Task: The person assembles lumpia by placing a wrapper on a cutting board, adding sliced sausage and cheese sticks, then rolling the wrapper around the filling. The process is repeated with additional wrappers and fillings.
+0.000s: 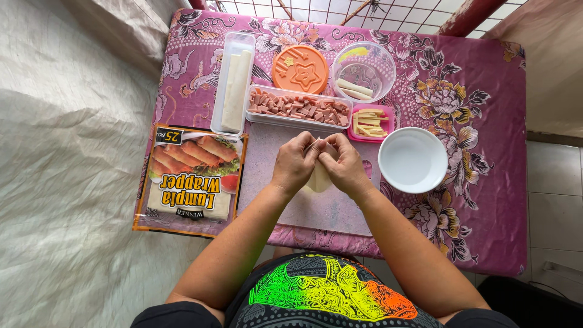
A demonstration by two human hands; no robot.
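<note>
- a thin pale wrapper sheet (320, 176) lies at the centre of the frame on a pale cutting board (316, 206), its upper part pinched up between both hands.
- the left hand (295, 163) is curled narrow, fingertips closed on the sheet's top edge.
- the right hand (345, 165) is curled the same way, pinching the sheet just beside the left hand; the two hands touch at the fingertips.
- what lies inside the fold cannot be told.
- just above the hands, a long clear tray (297, 108) holds pink diced meat.
- to its right, a small pink dish (370, 123) holds yellow cheese sticks.
- right of the hands, a white round bowl (413, 160) stands near the board's edge.
- at upper centre, an orange round lid (300, 68) with a star shape lies beside a clear round tub (363, 71) holding a few pale rolls.
- at upper left, a narrow clear box (234, 82) holds long white rolled pieces.
- left of the board lies a printed wrapper packet (191, 179) with a picture of fried rolls.
- all stands on a bench covered by a magenta floral cloth (480, 121).
</note>
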